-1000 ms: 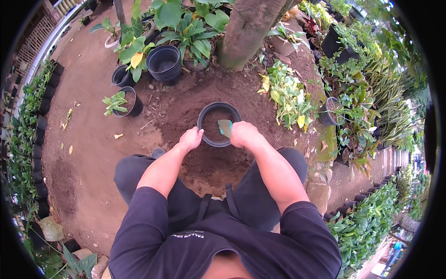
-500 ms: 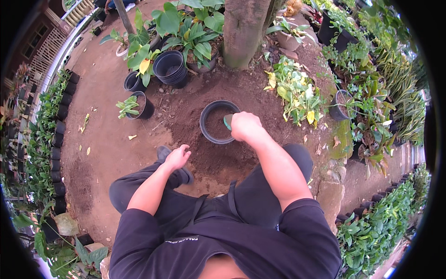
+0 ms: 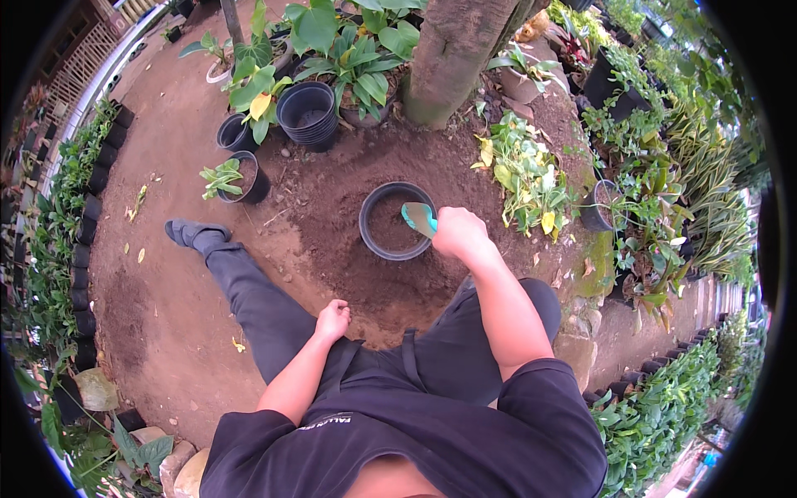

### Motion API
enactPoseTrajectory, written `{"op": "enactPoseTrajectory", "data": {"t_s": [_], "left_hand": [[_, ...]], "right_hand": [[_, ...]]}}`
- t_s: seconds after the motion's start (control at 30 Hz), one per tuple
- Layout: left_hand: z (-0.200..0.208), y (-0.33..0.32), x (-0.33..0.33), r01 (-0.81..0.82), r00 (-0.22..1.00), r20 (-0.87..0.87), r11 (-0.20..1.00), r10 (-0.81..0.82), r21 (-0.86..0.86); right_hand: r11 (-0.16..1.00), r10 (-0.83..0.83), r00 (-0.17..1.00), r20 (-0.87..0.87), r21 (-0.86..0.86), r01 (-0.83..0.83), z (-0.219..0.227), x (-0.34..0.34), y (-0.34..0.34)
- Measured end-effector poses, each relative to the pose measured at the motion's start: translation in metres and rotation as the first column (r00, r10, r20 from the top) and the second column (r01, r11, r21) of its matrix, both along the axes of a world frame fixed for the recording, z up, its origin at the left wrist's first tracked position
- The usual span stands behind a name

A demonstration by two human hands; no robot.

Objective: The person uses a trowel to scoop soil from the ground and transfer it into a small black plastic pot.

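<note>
A person in a dark shirt (image 3: 465, 432) sits low on bare earth (image 3: 183, 324), legs apart, as I look on. The right hand (image 3: 462, 234) is closed around the near end of a small trowel (image 3: 419, 219), whose greyish blade has a turquoise edge. Just left of that hand stands a round black pot (image 3: 366, 228), upright, with dark soil (image 3: 383, 221) inside. The trowel reaches over the pot's right side, its blade above the opening; whether it touches the rim I cannot tell.

The left hand (image 3: 333, 321) is lower and closer to the body, beside the left thigh (image 3: 270, 290) and apart from the pot. Its fingers are loosely bent; I see nothing in it, and cannot tell whether it is fully closed.

Farther out beyond the left hand are a small potted plant (image 3: 222, 178) and a stack of black pots (image 3: 308, 116). Beyond the right hand, to its right, lies a heap of green and yellow leaves (image 3: 528, 178); straight ahead rises a tree trunk (image 3: 448, 66).
</note>
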State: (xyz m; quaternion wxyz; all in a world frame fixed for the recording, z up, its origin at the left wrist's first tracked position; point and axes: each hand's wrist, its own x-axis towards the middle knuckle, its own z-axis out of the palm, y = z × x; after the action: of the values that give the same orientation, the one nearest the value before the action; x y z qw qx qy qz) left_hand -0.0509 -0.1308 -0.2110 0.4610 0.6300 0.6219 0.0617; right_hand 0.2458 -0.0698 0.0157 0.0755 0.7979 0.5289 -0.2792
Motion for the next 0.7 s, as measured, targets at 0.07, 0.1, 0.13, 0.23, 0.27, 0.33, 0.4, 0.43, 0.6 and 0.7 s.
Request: {"op": "enactPoseTrajectory", "data": {"t_s": [0.07,0.1,0.13,0.23,0.27,0.33,0.4,0.43,0.6,0.7], "left_hand": [[-0.007,0.011,0.010,-0.075,0.984,0.150,0.987,0.096,-0.141],[-0.002,0.018,0.019,-0.098,0.965,0.217,0.971,0.146,-0.219],[0.004,0.025,0.027,-0.122,0.963,0.199,0.954,0.181,-0.275],[-0.005,0.031,0.029,-0.186,0.952,0.186,0.943,0.242,-0.275],[-0.006,0.032,0.030,-0.189,0.956,0.167,0.945,0.239,-0.267],[-0.008,0.029,0.034,-0.185,0.948,0.194,0.935,0.251,-0.303],[-0.007,0.032,0.037,-0.158,0.947,0.222,0.940,0.230,-0.301],[-0.006,0.032,0.038,-0.133,0.949,0.238,0.948,0.206,-0.289],[-0.006,0.036,0.044,-0.095,0.953,0.253,0.956,0.169,-0.279],[-0.009,0.037,0.050,-0.077,0.947,0.282,0.963,0.152,-0.260]], "right_hand": [[1.000,0.000,1.000,0.014,-0.029,0.000,-0.008,-0.005,0.004],[0.999,0.015,1.000,0.018,-0.041,-0.014,-0.022,-0.009,0.007],[0.998,0.029,0.999,0.022,-0.054,-0.028,-0.032,-0.009,0.007],[1.000,-0.014,0.999,-0.036,0.020,0.015,-0.039,-0.007,0.007],[0.997,-0.042,0.998,-0.050,0.068,0.045,-0.039,-0.004,0.003],[0.992,-0.085,0.993,-0.087,0.084,0.092,-0.034,0.004,-0.010],[0.992,-0.098,0.991,-0.089,0.070,0.105,-0.020,0.008,-0.015],[0.988,-0.114,0.990,-0.082,0.095,0.121,-0.015,0.009,-0.018],[0.978,-0.152,0.988,-0.039,0.140,0.157,-0.020,-0.001,-0.029],[0.992,-0.128,0.992,-0.012,0.014,0.128,-0.045,-0.009,-0.022]]}}
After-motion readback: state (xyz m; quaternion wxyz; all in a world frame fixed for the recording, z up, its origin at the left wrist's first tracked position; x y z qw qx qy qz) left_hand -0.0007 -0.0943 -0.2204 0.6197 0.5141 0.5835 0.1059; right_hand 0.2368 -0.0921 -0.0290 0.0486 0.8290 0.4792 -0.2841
